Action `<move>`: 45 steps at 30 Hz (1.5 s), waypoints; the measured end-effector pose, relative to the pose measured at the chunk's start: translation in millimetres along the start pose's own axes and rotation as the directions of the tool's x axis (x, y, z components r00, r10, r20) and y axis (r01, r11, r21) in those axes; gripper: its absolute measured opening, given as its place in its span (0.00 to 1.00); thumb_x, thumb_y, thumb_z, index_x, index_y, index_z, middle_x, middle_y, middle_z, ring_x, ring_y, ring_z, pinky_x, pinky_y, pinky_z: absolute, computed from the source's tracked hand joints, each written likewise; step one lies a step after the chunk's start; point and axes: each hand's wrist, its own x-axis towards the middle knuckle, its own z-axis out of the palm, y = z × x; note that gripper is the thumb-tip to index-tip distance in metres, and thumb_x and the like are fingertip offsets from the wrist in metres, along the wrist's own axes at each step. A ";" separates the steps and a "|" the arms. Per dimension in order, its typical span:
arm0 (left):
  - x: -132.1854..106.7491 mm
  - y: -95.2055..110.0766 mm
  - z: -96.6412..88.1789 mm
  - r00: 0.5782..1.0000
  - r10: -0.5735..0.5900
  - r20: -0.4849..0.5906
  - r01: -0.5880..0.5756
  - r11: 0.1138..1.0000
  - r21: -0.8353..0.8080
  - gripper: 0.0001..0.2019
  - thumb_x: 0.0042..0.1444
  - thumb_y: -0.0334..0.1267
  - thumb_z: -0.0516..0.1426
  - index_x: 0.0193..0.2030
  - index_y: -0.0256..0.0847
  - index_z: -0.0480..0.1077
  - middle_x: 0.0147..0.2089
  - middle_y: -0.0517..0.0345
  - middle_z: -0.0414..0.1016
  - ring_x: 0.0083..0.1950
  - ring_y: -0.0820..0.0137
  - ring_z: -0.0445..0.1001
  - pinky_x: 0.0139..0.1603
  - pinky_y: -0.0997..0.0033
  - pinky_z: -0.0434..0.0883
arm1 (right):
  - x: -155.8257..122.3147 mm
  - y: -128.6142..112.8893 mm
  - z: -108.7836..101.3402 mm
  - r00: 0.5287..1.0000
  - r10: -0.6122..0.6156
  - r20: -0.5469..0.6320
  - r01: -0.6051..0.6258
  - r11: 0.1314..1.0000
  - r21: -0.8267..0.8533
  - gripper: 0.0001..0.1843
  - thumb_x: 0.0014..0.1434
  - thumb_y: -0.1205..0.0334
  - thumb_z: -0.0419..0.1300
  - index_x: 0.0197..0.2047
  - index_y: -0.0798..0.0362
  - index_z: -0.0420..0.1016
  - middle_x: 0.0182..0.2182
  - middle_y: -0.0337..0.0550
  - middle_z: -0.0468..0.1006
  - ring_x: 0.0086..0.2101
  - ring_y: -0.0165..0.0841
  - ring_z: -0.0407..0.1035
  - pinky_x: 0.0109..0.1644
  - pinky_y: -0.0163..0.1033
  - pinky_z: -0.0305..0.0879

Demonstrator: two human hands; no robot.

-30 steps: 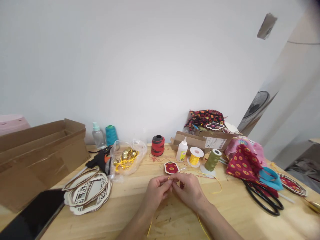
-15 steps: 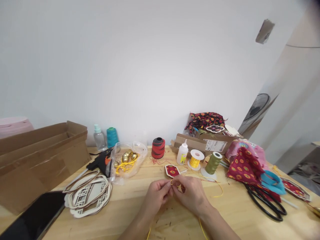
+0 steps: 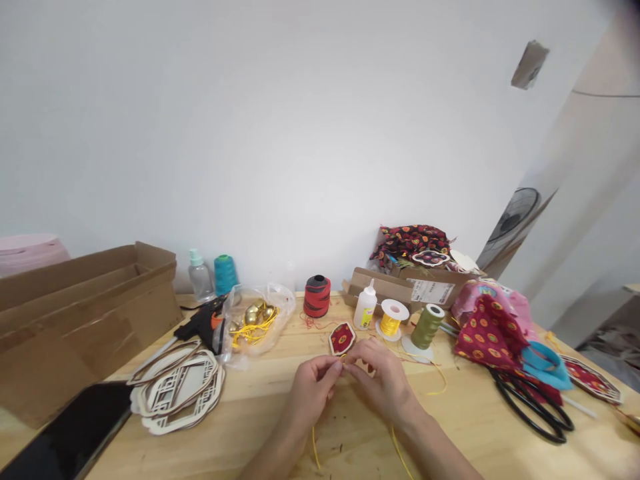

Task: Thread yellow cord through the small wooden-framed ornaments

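Note:
Above the table my left hand (image 3: 313, 387) and my right hand (image 3: 381, 375) meet, thumbs and fingers of both pinched on a thin yellow cord (image 3: 395, 448). One length of the cord hangs below my left hand and another runs down by my right wrist. Just beyond the fingertips is a small frame-edged ornament (image 3: 343, 339) with red patterned fabric, close to where the cord is pinched. My fingers hide the exact spot where cord and ornament might join.
Behind the hands stand a red thread cone (image 3: 317, 297), a glue bottle (image 3: 365, 307), a yellow cord spool (image 3: 391, 319) and a green thread spool (image 3: 427, 327). Left lie bagged bells (image 3: 254, 319), wooden frames (image 3: 183, 390) and a phone (image 3: 70, 433). Scissors (image 3: 535, 410) lie right.
The red ornament has turned and tilted upright beyond my fingers. My right hand has shifted slightly, its fingers lifting a little, and the hanging cord has swung to the right under my left hand.

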 end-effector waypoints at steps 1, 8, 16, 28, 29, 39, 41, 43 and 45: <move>0.1 -0.6 -0.1 1.000 -0.004 -0.009 0.004 1.000 0.008 0.17 0.40 0.47 0.58 0.29 0.33 0.73 0.17 0.66 0.62 0.14 0.82 0.50 0.14 0.80 0.44 | 0.3 0.5 0.3 1.000 0.001 -0.013 -0.001 1.000 0.023 0.04 0.51 0.66 0.54 0.27 0.51 0.69 0.27 0.40 0.70 0.31 0.31 0.63 0.32 0.33 0.57; -0.3 1.3 2.6 0.997 0.001 -0.078 0.000 1.000 0.012 0.15 0.41 0.45 0.57 0.29 0.33 0.72 0.11 0.70 0.56 0.13 0.82 0.49 0.14 0.80 0.45 | -0.1 -0.2 1.0 1.000 0.007 -0.019 -0.007 0.999 0.037 0.05 0.52 0.64 0.54 0.28 0.51 0.69 0.29 0.41 0.67 0.32 0.32 0.62 0.31 0.34 0.58; 1.1 -0.3 1.8 0.984 0.119 -0.129 -0.121 0.993 -0.009 0.12 0.43 0.38 0.56 0.36 0.37 0.64 0.21 0.64 0.71 0.15 0.80 0.58 0.17 0.81 0.53 | -0.9 -2.2 -0.3 0.999 -0.032 -0.010 0.031 0.998 -0.048 0.04 0.50 0.66 0.54 0.29 0.51 0.70 0.29 0.42 0.67 0.32 0.32 0.62 0.32 0.34 0.58; -5.3 4.3 4.9 0.984 0.175 -0.045 -0.173 0.984 0.041 0.17 0.47 0.36 0.53 0.46 0.37 0.61 0.29 0.56 0.75 0.32 0.69 0.71 0.37 0.72 0.64 | 0.3 -7.0 -2.2 0.999 0.015 -0.038 -0.018 0.995 -0.095 0.06 0.51 0.61 0.54 0.27 0.52 0.69 0.27 0.42 0.69 0.30 0.32 0.64 0.31 0.34 0.59; -5.5 4.0 4.7 0.983 0.178 -0.047 -0.175 0.983 0.049 0.17 0.47 0.36 0.53 0.46 0.37 0.61 0.29 0.57 0.75 0.33 0.69 0.71 0.37 0.72 0.64 | 0.4 -6.6 -1.8 0.999 0.024 -0.032 -0.027 0.995 -0.092 0.06 0.51 0.61 0.54 0.27 0.52 0.69 0.28 0.42 0.69 0.30 0.32 0.64 0.31 0.34 0.59; -6.3 4.3 4.4 0.987 0.163 -0.010 -0.161 0.978 0.129 0.18 0.47 0.35 0.53 0.46 0.36 0.62 0.27 0.58 0.75 0.31 0.69 0.71 0.35 0.73 0.63 | -0.6 0.0 6.1 0.990 0.138 -0.009 -0.138 0.990 -0.031 0.06 0.46 0.68 0.54 0.23 0.52 0.71 0.26 0.40 0.71 0.30 0.32 0.65 0.31 0.33 0.58; -5.7 3.9 4.8 0.989 0.149 -0.012 -0.147 0.982 0.119 0.17 0.46 0.34 0.53 0.46 0.35 0.62 0.24 0.60 0.75 0.28 0.71 0.70 0.32 0.75 0.62 | 0.1 -1.4 6.7 0.988 0.152 -0.036 -0.152 0.988 0.000 0.06 0.45 0.69 0.54 0.22 0.52 0.71 0.25 0.40 0.70 0.29 0.31 0.64 0.31 0.33 0.58; -4.7 3.7 5.2 0.992 0.127 -0.027 -0.124 0.986 0.109 0.17 0.46 0.34 0.54 0.45 0.35 0.63 0.22 0.62 0.73 0.24 0.73 0.67 0.27 0.77 0.60 | 0.7 -2.4 7.7 0.984 0.168 -0.058 -0.164 0.985 0.062 0.06 0.44 0.70 0.53 0.21 0.53 0.69 0.24 0.40 0.70 0.29 0.31 0.64 0.32 0.33 0.57; -3.9 4.1 5.4 0.993 0.107 -0.041 -0.102 0.990 0.100 0.16 0.45 0.34 0.54 0.44 0.34 0.63 0.18 0.65 0.70 0.19 0.76 0.63 0.22 0.79 0.56 | 0.4 -1.9 9.6 0.981 0.188 -0.041 -0.180 0.972 0.149 0.06 0.45 0.71 0.52 0.21 0.54 0.67 0.23 0.39 0.68 0.28 0.30 0.62 0.31 0.32 0.57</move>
